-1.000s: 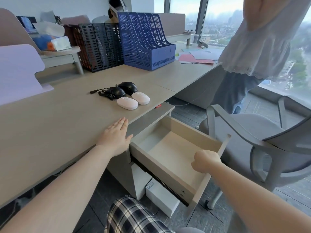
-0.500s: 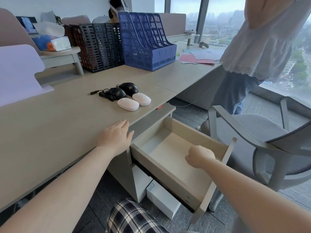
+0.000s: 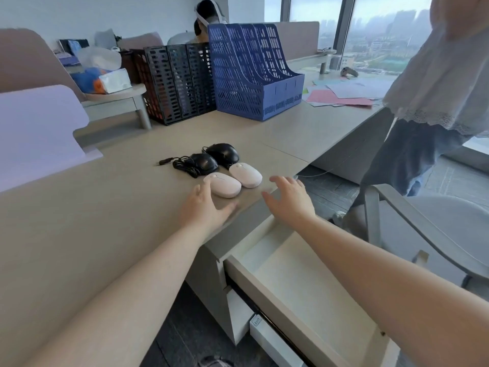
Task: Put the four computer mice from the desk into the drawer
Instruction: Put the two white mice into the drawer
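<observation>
Four mice sit grouped near the bench's (image 3: pixel 79 234) front edge, above the open drawer (image 3: pixel 299 284): two white mice (image 3: pixel 222 184) in front, two black mice (image 3: pixel 222 154) behind with cords; left hand (image 3: pixel 203 207) spread, grip open, fingertips at the left white mouse; right hand (image 3: pixel 289 200) open, holding nothing, just beside the right white one; drawer holds no mice.

The counter (image 3: pixel 79 234) lies bare to the left of the four mice (image 3: pixel 219 168). Behind them stand the black file racks (image 3: pixel 177 83) and the blue file rack (image 3: pixel 254 75), well apart. A black cable (image 3: pixel 182 165) trails left of the black mice. The drawer (image 3: pixel 304 282) stands open below, its inside bare. A chair (image 3: pixel 423 221) and a standing person (image 3: pixel 436 102) crowd the right side.
</observation>
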